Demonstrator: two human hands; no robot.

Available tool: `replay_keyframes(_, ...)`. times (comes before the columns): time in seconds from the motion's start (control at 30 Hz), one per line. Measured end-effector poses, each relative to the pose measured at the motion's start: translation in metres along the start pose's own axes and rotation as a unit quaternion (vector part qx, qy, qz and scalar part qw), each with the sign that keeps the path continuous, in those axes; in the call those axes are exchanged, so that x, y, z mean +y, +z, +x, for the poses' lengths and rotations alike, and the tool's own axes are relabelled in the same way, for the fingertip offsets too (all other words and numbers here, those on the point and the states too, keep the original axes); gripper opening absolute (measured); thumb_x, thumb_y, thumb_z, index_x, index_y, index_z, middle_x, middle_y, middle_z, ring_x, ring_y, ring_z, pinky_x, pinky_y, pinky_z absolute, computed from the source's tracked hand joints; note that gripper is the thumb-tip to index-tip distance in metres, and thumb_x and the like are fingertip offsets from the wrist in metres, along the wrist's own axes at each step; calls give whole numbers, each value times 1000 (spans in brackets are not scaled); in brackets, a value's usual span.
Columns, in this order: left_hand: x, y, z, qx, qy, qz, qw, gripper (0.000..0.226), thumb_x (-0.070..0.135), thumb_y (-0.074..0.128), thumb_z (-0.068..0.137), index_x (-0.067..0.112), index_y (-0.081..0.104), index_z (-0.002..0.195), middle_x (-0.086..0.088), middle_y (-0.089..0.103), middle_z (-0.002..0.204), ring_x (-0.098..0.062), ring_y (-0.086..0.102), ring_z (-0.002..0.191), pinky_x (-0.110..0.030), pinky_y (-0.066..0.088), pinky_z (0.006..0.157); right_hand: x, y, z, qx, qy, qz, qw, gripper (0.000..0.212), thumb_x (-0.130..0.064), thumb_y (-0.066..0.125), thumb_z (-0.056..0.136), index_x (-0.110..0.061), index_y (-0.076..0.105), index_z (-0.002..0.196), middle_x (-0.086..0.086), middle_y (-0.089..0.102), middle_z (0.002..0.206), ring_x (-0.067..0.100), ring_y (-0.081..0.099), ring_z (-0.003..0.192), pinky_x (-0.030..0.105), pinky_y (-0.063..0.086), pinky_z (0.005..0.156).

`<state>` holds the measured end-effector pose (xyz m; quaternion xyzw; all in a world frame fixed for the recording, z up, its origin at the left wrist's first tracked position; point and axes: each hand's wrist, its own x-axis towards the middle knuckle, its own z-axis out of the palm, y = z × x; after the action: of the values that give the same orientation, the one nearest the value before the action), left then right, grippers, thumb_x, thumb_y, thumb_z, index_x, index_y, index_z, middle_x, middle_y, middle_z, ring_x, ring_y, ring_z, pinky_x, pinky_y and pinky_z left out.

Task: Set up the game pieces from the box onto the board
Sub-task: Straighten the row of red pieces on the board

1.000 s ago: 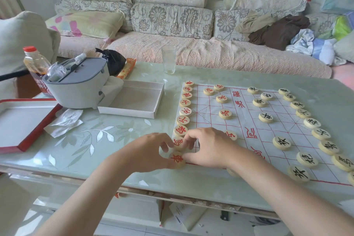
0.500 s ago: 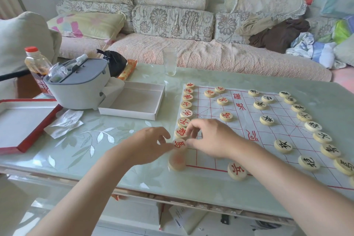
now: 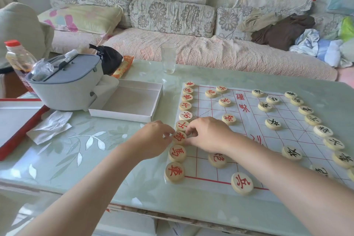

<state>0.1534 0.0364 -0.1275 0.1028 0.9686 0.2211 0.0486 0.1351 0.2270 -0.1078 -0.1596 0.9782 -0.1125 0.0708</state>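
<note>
Piece with red lettering (image 3: 179, 137) — third from the near left corner of the board (image 3: 277, 143) — pinched between left hand (image 3: 153, 140) and right hand (image 3: 208, 136), one on each edge.

Lower centre, we read red 車 on the corner disc (image 3: 174, 171), 馬 on the second disc (image 3: 177, 153) above it and 相 on the third disc (image 3: 179, 137). To their right, the edge disc (image 3: 241, 183) says 兵. Mid-frame, the board (image 3: 242, 102) bears red 漢界.
</note>
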Motion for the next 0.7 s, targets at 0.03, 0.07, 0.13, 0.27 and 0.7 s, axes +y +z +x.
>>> replay_keyframes(0.03,-1,0,1,4,-2,-5,1000,25,32,55,93,32,64,116,7,58,109,-11,55,89,-22,43,79,0,-1,-1,0,-2,0,1000,32,-61,65,83,-37,68,105,-13,65,107,14,59,99,29,42,73)
replay_keyframes(0.07,-2,1,2,9,-5,-9,1000,23,32,57,91,30,65,113,7,59,107,-10,55,86,-22,43,78,1,-2,-1,1,-3,-2,1000,27,-55,64,86,-37,69,106,-12,65,109,14,59,101,29,42,74)
replay_keyframes(0.13,-3,2,2,18,-11,-16,1000,25,32,62,89,27,64,113,8,59,105,-10,54,84,-21,42,76,3,-3,-2,3,-5,-4,1000,23,-48,63,89,-37,69,108,-11,66,112,14,59,103,28,42,75)
replay_keyframes(0.27,-1,1,1,14,-10,-21,1000,32,37,66,86,30,61,117,9,58,103,-10,55,86,-21,42,74,1,-3,-4,0,-7,8,1000,30,-50,65,86,-38,67,114,-12,66,112,14,60,104,29,46,78)
replay_keyframes(0.7,0,-5,10,22,-27,-23,999,32,23,46,96,27,57,126,6,59,118,-15,55,100,-23,43,82,10,-18,9,42,2,10,999,25,-35,63,89,-39,61,114,-16,67,102,11,59,102,30,45,78)
